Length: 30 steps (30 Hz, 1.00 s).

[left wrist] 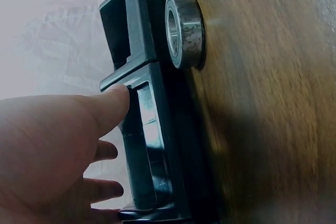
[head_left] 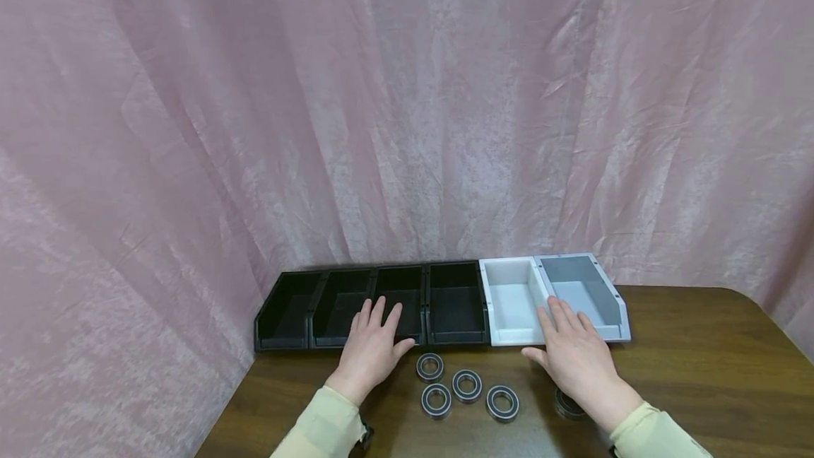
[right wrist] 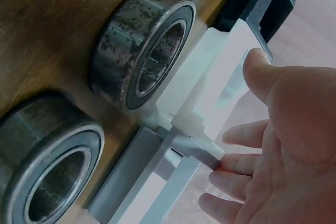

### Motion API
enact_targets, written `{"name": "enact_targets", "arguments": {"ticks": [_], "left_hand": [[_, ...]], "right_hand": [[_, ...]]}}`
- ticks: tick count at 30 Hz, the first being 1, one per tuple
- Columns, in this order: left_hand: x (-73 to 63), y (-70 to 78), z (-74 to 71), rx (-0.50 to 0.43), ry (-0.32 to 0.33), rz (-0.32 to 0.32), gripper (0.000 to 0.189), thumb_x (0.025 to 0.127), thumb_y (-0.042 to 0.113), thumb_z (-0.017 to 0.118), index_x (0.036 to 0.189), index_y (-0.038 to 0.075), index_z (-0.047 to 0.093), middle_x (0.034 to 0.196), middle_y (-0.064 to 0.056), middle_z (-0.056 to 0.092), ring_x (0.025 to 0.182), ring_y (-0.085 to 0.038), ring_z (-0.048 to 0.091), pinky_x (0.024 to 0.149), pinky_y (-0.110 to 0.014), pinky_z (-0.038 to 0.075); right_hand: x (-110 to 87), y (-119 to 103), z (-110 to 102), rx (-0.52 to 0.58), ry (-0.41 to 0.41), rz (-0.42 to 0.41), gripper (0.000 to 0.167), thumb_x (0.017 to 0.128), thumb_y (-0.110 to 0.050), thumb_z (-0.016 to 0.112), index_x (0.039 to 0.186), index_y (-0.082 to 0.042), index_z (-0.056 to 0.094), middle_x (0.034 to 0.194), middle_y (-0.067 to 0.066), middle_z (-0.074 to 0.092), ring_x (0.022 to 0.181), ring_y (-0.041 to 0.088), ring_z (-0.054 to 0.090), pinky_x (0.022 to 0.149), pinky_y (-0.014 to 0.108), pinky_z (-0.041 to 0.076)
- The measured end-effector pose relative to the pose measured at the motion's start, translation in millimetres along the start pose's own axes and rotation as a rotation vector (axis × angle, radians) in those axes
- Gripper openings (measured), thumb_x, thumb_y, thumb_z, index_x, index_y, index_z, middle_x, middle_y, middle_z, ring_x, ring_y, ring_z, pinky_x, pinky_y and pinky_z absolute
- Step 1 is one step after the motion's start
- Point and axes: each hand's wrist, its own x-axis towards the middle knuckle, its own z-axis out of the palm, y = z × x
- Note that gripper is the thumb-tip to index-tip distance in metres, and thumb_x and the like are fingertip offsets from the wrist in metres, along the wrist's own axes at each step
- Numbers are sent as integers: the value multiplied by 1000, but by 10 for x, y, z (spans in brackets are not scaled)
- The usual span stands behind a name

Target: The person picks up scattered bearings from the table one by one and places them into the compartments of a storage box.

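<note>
My left hand (head_left: 371, 350) is spread flat over the front of the black bins (head_left: 454, 302), holding nothing. In the left wrist view its thumb lies at the front rim of a black bin (left wrist: 157, 145). My right hand (head_left: 580, 359) reaches over the front of the white bin (head_left: 516, 302) and the grey bin (head_left: 581, 288), its fingers extended and nothing in its grasp. Several ball bearings (head_left: 467, 394) lie on the table between the hands. One more bearing (head_left: 568, 412) is partly hidden beneath my right hand; two bearings (right wrist: 136, 45) loom large in the right wrist view.
The bins stand side by side in one row along the back of the brown wooden table (head_left: 699, 359). A pink curtain (head_left: 445, 104) hangs right behind them. The table's rounded right corner (head_left: 740, 299) lies beyond the grey bin.
</note>
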Motion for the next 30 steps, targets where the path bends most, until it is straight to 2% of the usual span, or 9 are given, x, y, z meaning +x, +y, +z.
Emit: {"name": "enact_targets", "arguments": {"ticks": [5,11,21,30], "left_hand": [[24,19,12,-13,3,19,70,106,44,74,162,7,54,169,-31,40,157,-57,33,124,-69,34],[64,72,24,-25,9,35,70,106,43,75,161,6,55,169,-31,41,157,-58,33,124,-69,34],[108,172,22,-58,-22,32,71,105,44,76,162,7,54,170,-30,39,158,-56,32,125,-69,33],[147,236,51,-46,-24,52,71,105,46,76,161,8,55,170,-30,39,158,-56,33,125,-69,34]], "right_hand": [[-20,32,6,-2,-15,13,80,96,-47,84,146,11,62,156,37,52,145,53,52,116,69,43],[-67,78,10,-9,5,16,79,94,-47,86,143,11,64,154,38,53,143,54,54,115,69,44],[-159,111,-43,-6,11,33,78,91,-44,89,141,12,65,152,39,54,141,55,54,113,69,46],[-201,147,-87,-26,-3,63,78,92,-45,89,140,12,65,151,40,54,139,57,55,112,70,46]]}}
